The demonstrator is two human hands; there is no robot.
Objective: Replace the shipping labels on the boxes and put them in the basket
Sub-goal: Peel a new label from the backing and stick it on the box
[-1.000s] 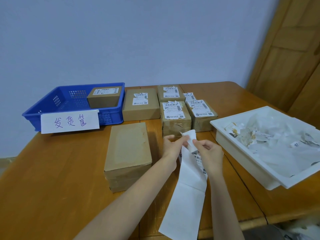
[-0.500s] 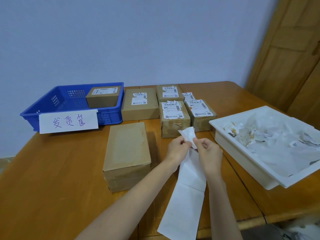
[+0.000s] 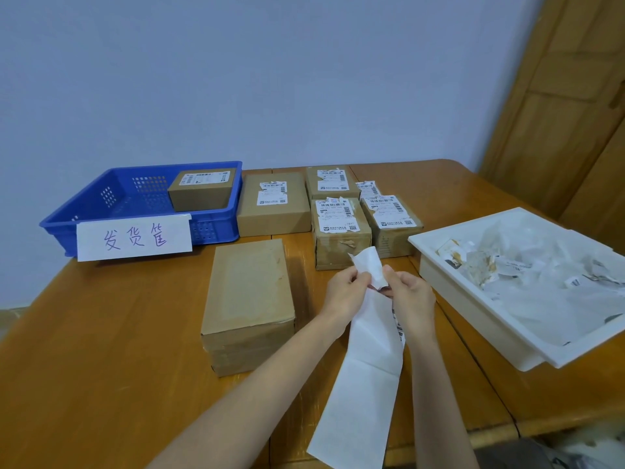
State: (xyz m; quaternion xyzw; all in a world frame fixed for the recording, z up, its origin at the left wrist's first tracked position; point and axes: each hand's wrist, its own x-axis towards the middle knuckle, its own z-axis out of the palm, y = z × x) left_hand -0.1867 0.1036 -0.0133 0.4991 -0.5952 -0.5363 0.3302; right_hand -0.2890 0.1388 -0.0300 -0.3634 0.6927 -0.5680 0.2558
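Both hands work over the middle of the bench, a little toward its near edge. The left hand and the right hand each pinch the top end of a long white label strip, so both grips are closed on it; its upper tip curls up between the thumbs. The strip hangs down from the hands and reaches past the near edge, with barcode print showing along its right side.

Just left of the hands lies a plain box with no label on its top face. Behind it, toward the far edge, stand four labelled boxes close together, their labels torn in places.

At the far left corner sits the blue basket, with one labelled box inside at its right end and a handwritten white sign propped against its front wall.

Along the right edge sits a white tray filled with crumpled paper scraps.
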